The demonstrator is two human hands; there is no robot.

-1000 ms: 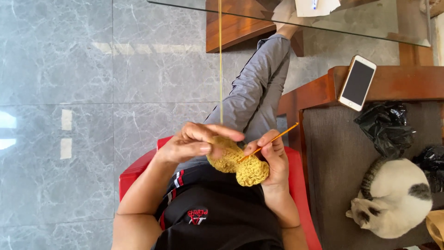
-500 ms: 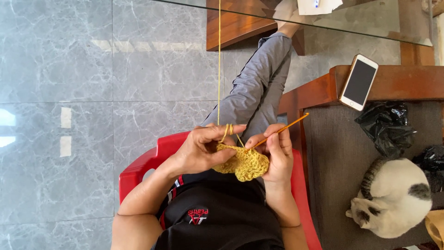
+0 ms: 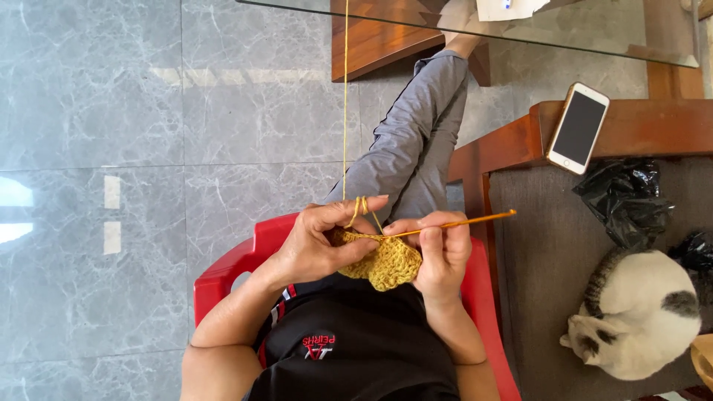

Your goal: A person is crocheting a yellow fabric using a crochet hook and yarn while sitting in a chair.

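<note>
Mustard-yellow crocheted yarn piece (image 3: 386, 261) sat in lap above red plastic chair (image 3: 223, 271), left hand (image 3: 319, 241) pinching its edge and yarn strand (image 3: 345, 111), right hand (image 3: 442, 249) clamped on orange crochet hook (image 3: 464, 222); looked soft, light, floppy, best gripped near working edge.

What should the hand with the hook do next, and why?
Probably catch the yarn and pull a loop through. The right hand has the hook tip at the top edge of the yellow piece, and the left hand holds yarn taut over a finger.
</note>
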